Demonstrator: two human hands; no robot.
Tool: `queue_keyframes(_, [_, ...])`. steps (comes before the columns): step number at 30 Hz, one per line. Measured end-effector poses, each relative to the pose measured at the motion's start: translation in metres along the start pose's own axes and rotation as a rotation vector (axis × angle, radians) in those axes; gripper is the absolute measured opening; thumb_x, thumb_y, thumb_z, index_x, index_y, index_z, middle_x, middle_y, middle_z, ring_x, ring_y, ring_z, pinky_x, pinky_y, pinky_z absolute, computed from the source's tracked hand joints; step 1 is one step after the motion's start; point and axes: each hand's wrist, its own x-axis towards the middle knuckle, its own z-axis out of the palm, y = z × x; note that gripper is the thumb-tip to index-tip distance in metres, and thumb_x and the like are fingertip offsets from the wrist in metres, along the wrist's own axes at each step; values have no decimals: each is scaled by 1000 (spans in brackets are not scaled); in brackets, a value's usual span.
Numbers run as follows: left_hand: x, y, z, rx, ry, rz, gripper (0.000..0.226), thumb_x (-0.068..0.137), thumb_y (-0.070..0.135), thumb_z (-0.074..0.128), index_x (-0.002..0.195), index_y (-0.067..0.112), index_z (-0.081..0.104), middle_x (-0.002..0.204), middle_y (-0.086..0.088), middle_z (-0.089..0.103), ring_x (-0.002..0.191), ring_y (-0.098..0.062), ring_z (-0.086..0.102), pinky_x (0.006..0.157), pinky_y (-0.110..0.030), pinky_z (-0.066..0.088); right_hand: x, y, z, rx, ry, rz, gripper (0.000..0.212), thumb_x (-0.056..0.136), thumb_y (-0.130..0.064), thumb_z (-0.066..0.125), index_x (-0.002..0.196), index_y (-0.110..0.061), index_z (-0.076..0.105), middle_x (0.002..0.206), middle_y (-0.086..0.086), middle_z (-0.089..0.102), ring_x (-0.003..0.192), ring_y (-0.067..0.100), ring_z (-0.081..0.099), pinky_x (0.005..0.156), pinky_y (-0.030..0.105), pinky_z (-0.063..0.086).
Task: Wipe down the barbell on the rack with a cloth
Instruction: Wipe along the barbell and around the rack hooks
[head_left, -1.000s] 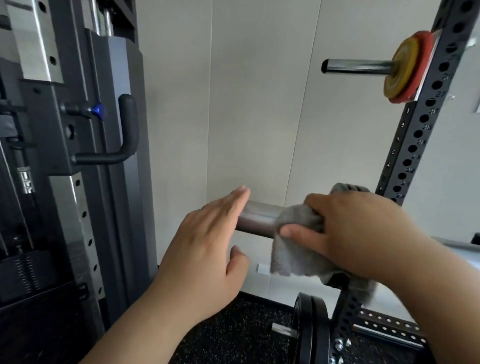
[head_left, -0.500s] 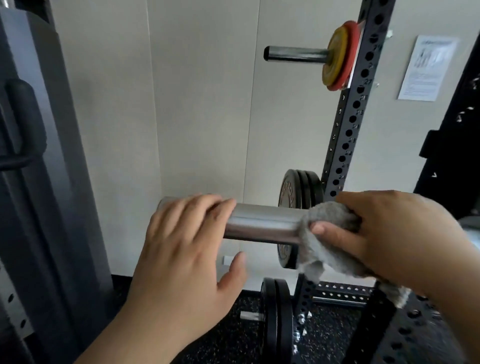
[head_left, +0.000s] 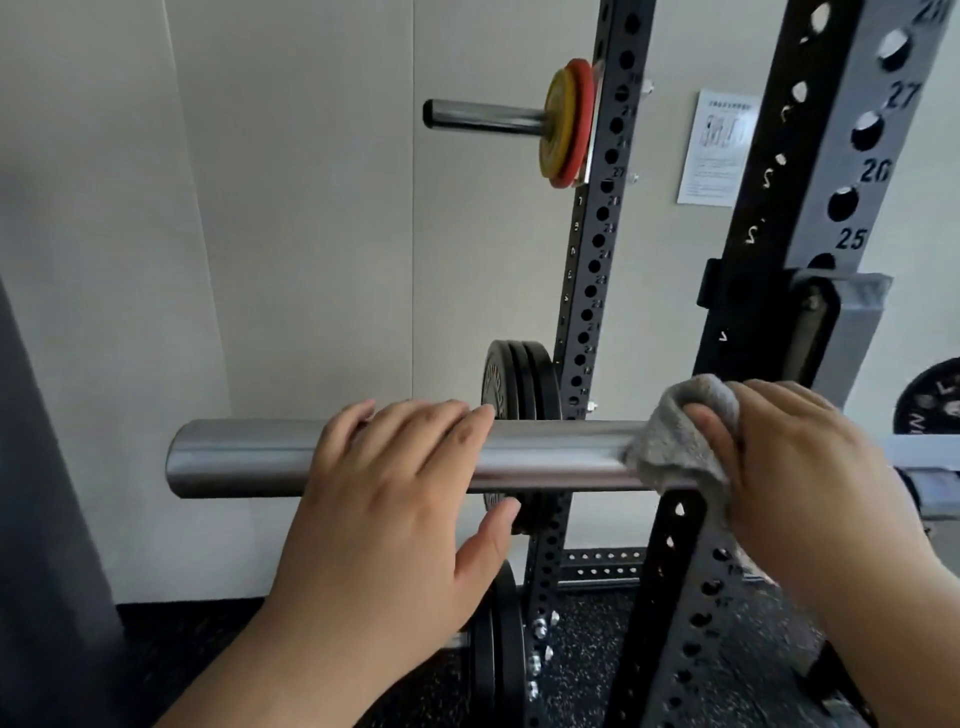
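- One barbell (head_left: 244, 460) crosses the middle of the frame, level, with its bare steel end pointing left.
- Your right hand (head_left: 800, 467) clutches the grey cloth (head_left: 675, 447), wrapped round the bar at centre right.
- Your left hand (head_left: 395, 499) lies over the bar, fingers straight, thumb free beneath.
- The black rack upright (head_left: 748, 322) stands at right; yellow and red plates (head_left: 566, 130) hang upper centre.

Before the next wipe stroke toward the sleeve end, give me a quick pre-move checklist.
1. Gray cloth wrapped on the barbell sleeve: ok.
2. Right hand grips the cloth: ok.
3. Left hand steadies the sleeve, fingers laid over its top: ok.
4. Stroke path clear: not ok, the left hand lies between the cloth and the sleeve end.
5. Bar seated on the rack upright: cannot tell, the contact is hidden by cloth and hand.
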Motion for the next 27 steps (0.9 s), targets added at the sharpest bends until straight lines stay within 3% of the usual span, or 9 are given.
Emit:
queue_keyframes(3, [11, 15, 6, -11, 19, 19, 56, 95, 55, 50, 135, 18, 65, 128, 6, 67, 115, -22, 62, 106, -47, 42, -5, -26, 5, 27, 60, 22, 50, 108, -49, 26, 92, -18, 62, 87, -1, 61, 84, 29, 56, 78, 44, 44])
queue_keyframes(7, [17, 33, 10, -24, 10, -3, 57, 96, 57, 47, 133, 18, 67, 128, 5, 69, 114, -23, 63, 104, -48, 42, -15, -41, 14, 81, 83, -184, 42, 106, -51, 41, 114, -20, 68, 107, -4, 66, 97, 25, 60, 91, 42, 45])
queue_keyframes(12, [19, 37, 10, -22, 27, -20, 56, 97, 56, 44, 129, 19, 69, 124, 5, 71, 111, -24, 65, 102, -49, 41, -9, 30, -9, -39, -13, -38, 54, 108, -56, 26, 100, -23, 68, 91, -5, 65, 89, 22, 63, 87, 37, 46])
queue_keyframes(15, [22, 45, 12, -20, 28, -36, 55, 96, 55, 46, 128, 18, 70, 123, 4, 71, 109, -26, 65, 100, -50, 40, -11, 14, -2, 3, 73, -56, 37, 110, -48, 34, 104, -26, 63, 92, -1, 70, 90, 25, 67, 88, 40, 52])
queue_keyframes(18, [22, 50, 12, -23, 13, -39, 54, 95, 54, 48, 129, 17, 69, 124, 2, 71, 111, -28, 64, 100, -50, 40, -15, -13, 14, 133, 155, -107, 40, 108, -45, 44, 106, -14, 70, 105, 1, 72, 101, 23, 66, 95, 39, 49])
queue_keyframes(22, [17, 48, 8, -11, -14, -22, 55, 97, 52, 45, 136, 18, 64, 131, 2, 68, 118, -26, 61, 107, -47, 37, -11, 7, -2, 67, 7, -261, 20, 95, -27, 71, 111, -16, 68, 106, 0, 69, 96, 24, 63, 85, 41, 55])
queue_keyframes(24, [15, 50, 9, -19, 7, -40, 54, 97, 52, 45, 134, 18, 64, 130, 1, 68, 117, -28, 61, 107, -49, 38, -7, 34, -21, 3, -88, -208, 20, 89, -22, 70, 108, -20, 66, 98, -2, 66, 88, 19, 58, 79, 37, 56])
queue_keyframes(27, [17, 67, 11, -26, 51, -118, 51, 96, 52, 48, 126, 17, 68, 121, -1, 70, 110, -32, 63, 103, -53, 42, 4, 87, -48, -30, 23, -70, 11, 94, -29, 61, 98, -20, 67, 83, -2, 62, 74, 16, 51, 68, 30, 46])
